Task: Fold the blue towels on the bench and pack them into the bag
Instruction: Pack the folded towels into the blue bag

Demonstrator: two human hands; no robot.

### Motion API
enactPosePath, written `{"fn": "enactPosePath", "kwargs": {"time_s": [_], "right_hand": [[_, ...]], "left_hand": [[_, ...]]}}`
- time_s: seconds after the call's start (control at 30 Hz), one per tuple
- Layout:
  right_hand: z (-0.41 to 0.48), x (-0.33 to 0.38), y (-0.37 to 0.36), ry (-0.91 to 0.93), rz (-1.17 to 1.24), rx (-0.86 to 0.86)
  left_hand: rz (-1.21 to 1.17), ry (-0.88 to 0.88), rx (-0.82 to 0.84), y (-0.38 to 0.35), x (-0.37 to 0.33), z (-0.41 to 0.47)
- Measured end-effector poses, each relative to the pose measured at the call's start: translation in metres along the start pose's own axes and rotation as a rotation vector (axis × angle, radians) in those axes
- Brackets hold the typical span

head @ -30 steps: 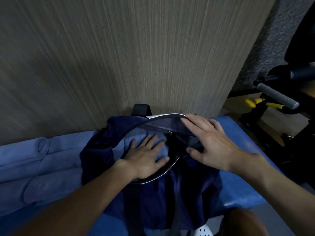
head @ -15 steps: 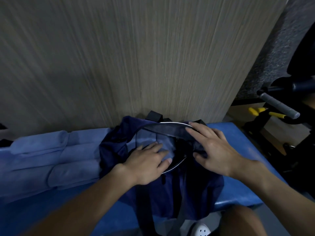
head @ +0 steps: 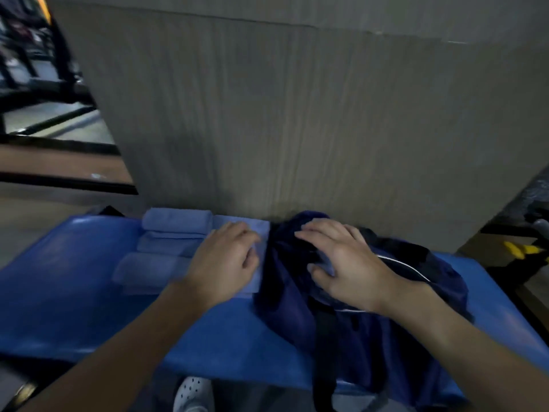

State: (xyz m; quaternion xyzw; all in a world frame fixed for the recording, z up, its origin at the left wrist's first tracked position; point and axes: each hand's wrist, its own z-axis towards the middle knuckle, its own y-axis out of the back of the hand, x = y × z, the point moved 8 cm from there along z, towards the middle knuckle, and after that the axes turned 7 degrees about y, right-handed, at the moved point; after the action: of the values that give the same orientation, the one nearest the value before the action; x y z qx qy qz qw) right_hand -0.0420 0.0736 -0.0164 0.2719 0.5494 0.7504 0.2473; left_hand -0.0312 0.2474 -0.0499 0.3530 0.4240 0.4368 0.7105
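A dark navy bag (head: 386, 328) lies on the blue padded bench (head: 89, 292), its mouth edged with a pale line and a black strap hanging over the front. A light blue towel shows inside its opening. Several folded and rolled light blue towels (head: 166, 248) lie in a row left of the bag, against the wall. My left hand (head: 225, 260) rests on the towel closest to the bag, fingers spread and slightly bent. My right hand (head: 341, 263) lies over the bag's mouth with fingers extended, the thumb near the towel inside.
A grey-brown panel wall (head: 297, 129) rises straight behind the bench. Black and yellow gym equipment (head: 523, 251) stands at the right. Dark frames and wooden floor lie at the far left. A white perforated shoe (head: 193, 394) shows below the bench edge.
My left hand has come out of the bag and moved left onto the nearest folded towel. The view has swung left, showing more of the bench. My right hand stays on the bag.
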Motion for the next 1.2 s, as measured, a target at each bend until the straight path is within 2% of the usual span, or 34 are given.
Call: {"fn": "enactPosePath", "kwargs": {"time_s": [0.17,0.23,0.33,0.43,0.57,0.67,0.8,0.93,1.1,1.2], "right_hand": [[0.087,0.038,-0.037,0.048,0.165,0.022],[0.12,0.046,-0.059,-0.023,0.327,0.054],[0.164,0.049,-0.095,-0.239,0.555,0.097],[0.2,0.043,-0.129,-0.437,0.621,0.078],[0.229,0.029,-0.167,-0.613,0.705,0.067],[0.239,0.018,-0.188,-0.704,0.716,0.062],[0.248,0.013,-0.201,-0.747,0.812,0.019],[0.248,0.014,-0.208,-0.779,0.944,0.0],[0.247,0.029,-0.202,-0.661,0.976,-0.016],[0.235,0.037,-0.181,-0.649,1.01,-0.103]], "left_hand": [[0.059,0.233,0.065,0.006,0.107,-0.016],[0.087,0.305,0.089,0.004,0.143,-0.022],[0.064,0.41,0.07,0.007,0.182,-0.026],[0.07,0.431,0.088,0.004,0.208,-0.023],[0.089,0.373,0.206,-0.013,0.229,-0.015],[0.103,0.357,0.233,-0.022,0.241,-0.014],[0.093,0.349,0.168,-0.022,0.247,-0.013],[-0.046,0.366,0.112,-0.021,0.25,-0.016],[-0.229,0.427,0.054,-0.016,0.253,-0.021],[-0.36,0.437,-0.022,-0.008,0.25,-0.021]]}}
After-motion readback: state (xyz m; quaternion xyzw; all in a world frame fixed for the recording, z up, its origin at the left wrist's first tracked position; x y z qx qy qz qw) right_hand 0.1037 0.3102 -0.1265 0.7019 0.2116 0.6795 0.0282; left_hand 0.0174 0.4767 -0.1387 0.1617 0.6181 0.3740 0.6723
